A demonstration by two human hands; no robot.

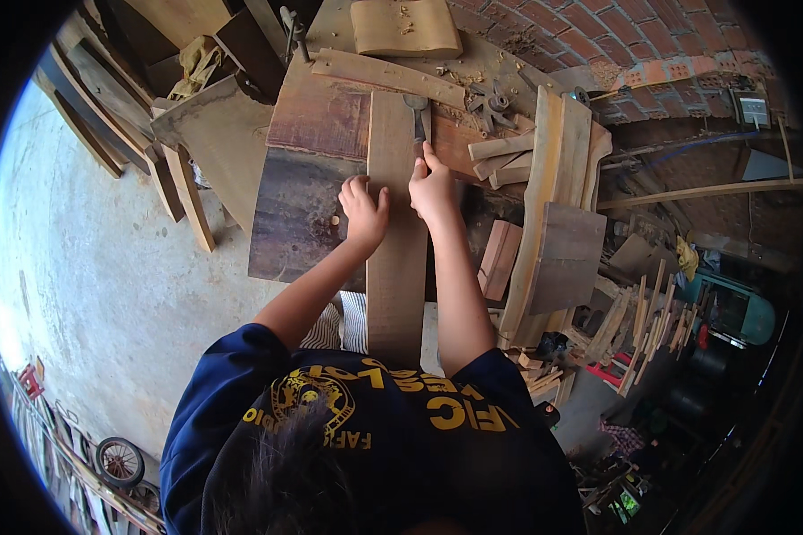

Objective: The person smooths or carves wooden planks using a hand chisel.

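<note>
A long wooden board (pixel 397 276) lies lengthwise on the workbench, its near end reaching my body. At the board's left edge is my left hand (pixel 364 212). Its fingers are loosely bent and apart, with the thumb over the board. My right hand (pixel 433 189) is closed around a flat-bladed hand tool (pixel 419 114), the index finger stretched along it. The tool's blade widens toward its far end and lies over the board's right edge. Its handle is mostly hidden in my hand, so its exact kind is unclear.
Wood offcuts (pixel 501 147) and a metal star-shaped part (pixel 491 107) lie right of the board. A thick wooden block (pixel 406 28) and a flat strip (pixel 388 76) are at the bench's far end. Long planks (pixel 540 196) stand along the right side, before a brick wall (pixel 598 36).
</note>
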